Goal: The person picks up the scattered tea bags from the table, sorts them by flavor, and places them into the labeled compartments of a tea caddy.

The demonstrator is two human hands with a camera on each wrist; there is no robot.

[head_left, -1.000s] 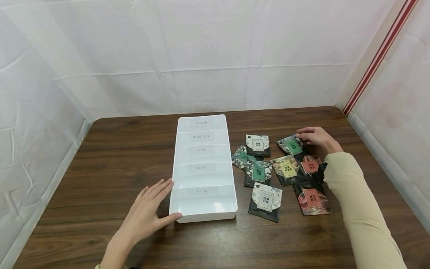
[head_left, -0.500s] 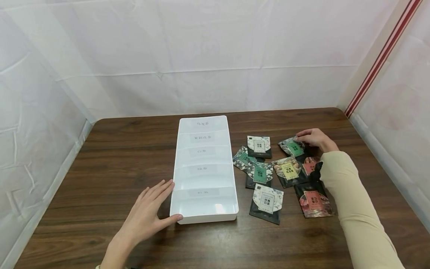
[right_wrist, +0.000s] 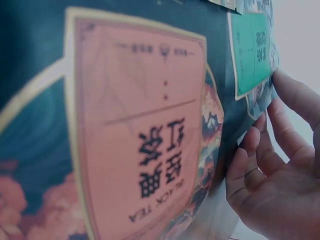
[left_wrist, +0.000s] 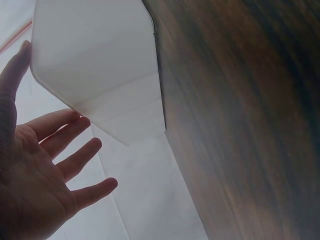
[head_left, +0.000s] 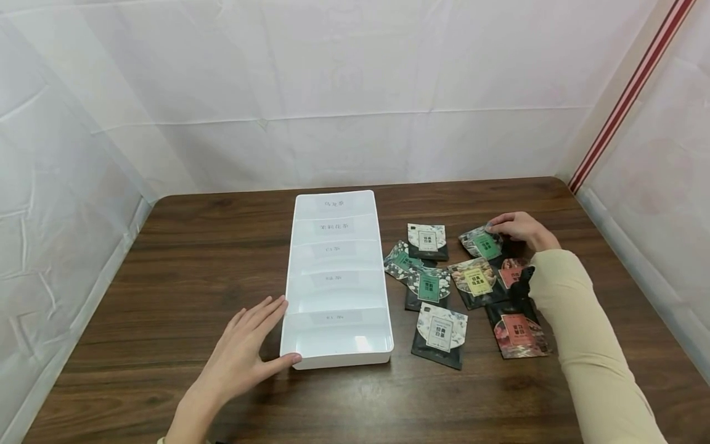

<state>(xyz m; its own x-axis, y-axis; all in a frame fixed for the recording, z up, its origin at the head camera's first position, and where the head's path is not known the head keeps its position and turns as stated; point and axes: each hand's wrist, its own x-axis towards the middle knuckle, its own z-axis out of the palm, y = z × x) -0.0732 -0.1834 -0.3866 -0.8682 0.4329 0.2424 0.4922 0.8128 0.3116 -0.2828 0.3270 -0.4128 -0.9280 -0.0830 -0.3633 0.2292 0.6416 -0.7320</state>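
Observation:
My right hand [head_left: 524,230] pinches the upper right edge of a green-labelled tea sachet [head_left: 487,245], at the far end of a loose group of sachets. The right wrist view shows the thumb at that sachet's edge, with curled fingers below. Close to this wrist lies a red-labelled sachet [right_wrist: 145,125] printed "BLACK TEA", partly covered by its neighbours in the head view. My left hand [head_left: 241,348] rests against the near left corner of a white box [head_left: 341,359], fingers straight and spread along its side, thumb at the front rim. The box has several labelled compartments in a row.
Several more sachets lie between the box and my right arm: white-labelled [head_left: 440,336], yellow-labelled [head_left: 477,280], green-labelled [head_left: 429,288] and red-labelled [head_left: 518,331], some overlapping. Dark wooden table [head_left: 183,271] surrounds them. White sheeting [head_left: 344,148] hangs behind and at both sides.
My right forearm has shifted slightly to the left while the fingers stay at the green-labelled tea sachet. The left hand and the box have kept their places.

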